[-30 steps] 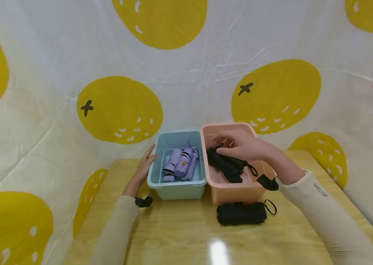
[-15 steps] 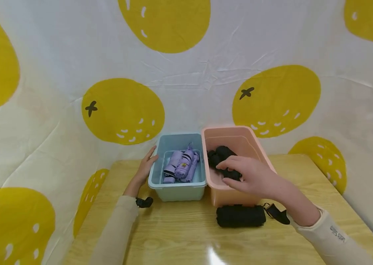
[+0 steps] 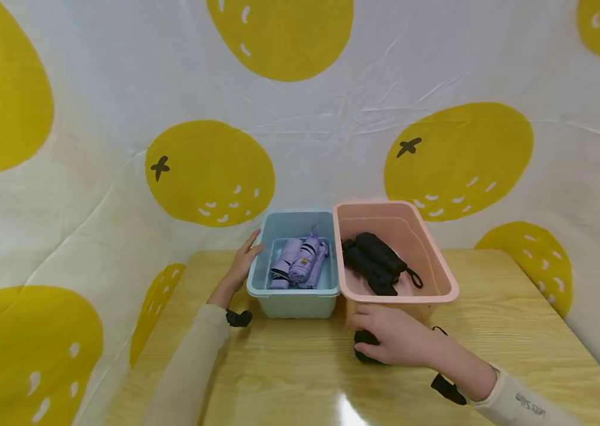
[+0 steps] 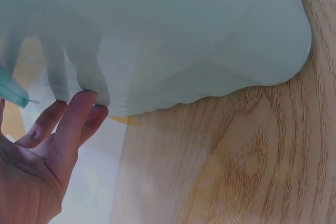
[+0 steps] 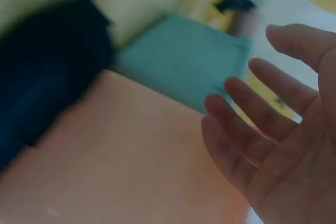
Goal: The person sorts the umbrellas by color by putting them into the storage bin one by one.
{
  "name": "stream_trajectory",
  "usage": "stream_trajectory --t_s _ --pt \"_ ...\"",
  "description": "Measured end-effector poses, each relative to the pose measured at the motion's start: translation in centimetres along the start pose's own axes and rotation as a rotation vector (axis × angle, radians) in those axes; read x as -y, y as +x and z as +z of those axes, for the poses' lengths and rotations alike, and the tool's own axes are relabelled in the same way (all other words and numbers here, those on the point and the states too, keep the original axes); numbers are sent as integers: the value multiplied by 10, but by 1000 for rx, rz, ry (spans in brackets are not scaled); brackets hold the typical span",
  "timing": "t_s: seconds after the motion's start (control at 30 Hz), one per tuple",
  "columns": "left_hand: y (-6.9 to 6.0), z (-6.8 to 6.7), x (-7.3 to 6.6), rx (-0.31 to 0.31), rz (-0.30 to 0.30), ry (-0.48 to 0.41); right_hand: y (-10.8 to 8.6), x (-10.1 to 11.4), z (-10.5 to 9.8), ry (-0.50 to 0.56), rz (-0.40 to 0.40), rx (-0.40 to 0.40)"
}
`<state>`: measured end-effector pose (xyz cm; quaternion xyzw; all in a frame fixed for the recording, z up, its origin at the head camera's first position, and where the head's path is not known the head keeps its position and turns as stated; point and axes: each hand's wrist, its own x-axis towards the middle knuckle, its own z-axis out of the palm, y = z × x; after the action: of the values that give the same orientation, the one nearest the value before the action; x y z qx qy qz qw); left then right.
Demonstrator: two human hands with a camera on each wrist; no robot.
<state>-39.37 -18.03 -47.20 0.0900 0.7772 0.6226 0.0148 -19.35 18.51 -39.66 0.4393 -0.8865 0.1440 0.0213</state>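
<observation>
My left hand (image 3: 240, 265) rests its fingers against the left side of a light blue bin (image 3: 297, 306). In the left wrist view the fingertips (image 4: 86, 98) touch the bin's outer wall. Several purple folded umbrellas (image 3: 304, 260) lie inside it. Over a black folded umbrella (image 3: 366, 344) on the table, in front of the pink bin (image 3: 385, 218), hovers my right hand (image 3: 398, 338), hiding most of it. The blurred right wrist view shows that hand's fingers (image 5: 273, 124) spread and apart from the black umbrella (image 5: 52, 72). More black folded umbrellas (image 3: 377, 260) lie in the pink bin.
Both bins stand side by side on a wooden table (image 3: 278, 373), near its back edge. Behind it hangs a white cloth (image 3: 310, 160) with yellow fruit prints. A wrist strap (image 3: 238, 318) shows on the left arm.
My right hand has moved from above the black umbrellas in the pink bin, toward me, to the black umbrella on the table. My left hand stays at the blue bin.
</observation>
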Motion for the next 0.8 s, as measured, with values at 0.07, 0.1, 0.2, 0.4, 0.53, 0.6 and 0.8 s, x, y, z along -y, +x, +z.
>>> stream_trajectory --t_s 0.07,0.1,0.2,0.4,0.53,0.6,0.8 --pt "0 1 -2 -1 6 -1 -4 -4 15 -30 21 30" --pt "0 2 -4 2 9 -3 -5 -5 22 -49 25 38" --pt "-8 2 -19 25 -14 -18 -11 -9 39 -62 31 47" --pt "-18 -1 -39 40 -50 -36 -23 -30 61 -56 51 23" --pt "-17 0 -39 28 -58 -40 -34 -45 73 -78 49 -25" --pt "-16 -1 -39 23 -51 -46 -37 -49 77 -86 42 -47" --pt "-15 -1 -37 30 -67 -48 -46 -53 86 -110 46 -40"
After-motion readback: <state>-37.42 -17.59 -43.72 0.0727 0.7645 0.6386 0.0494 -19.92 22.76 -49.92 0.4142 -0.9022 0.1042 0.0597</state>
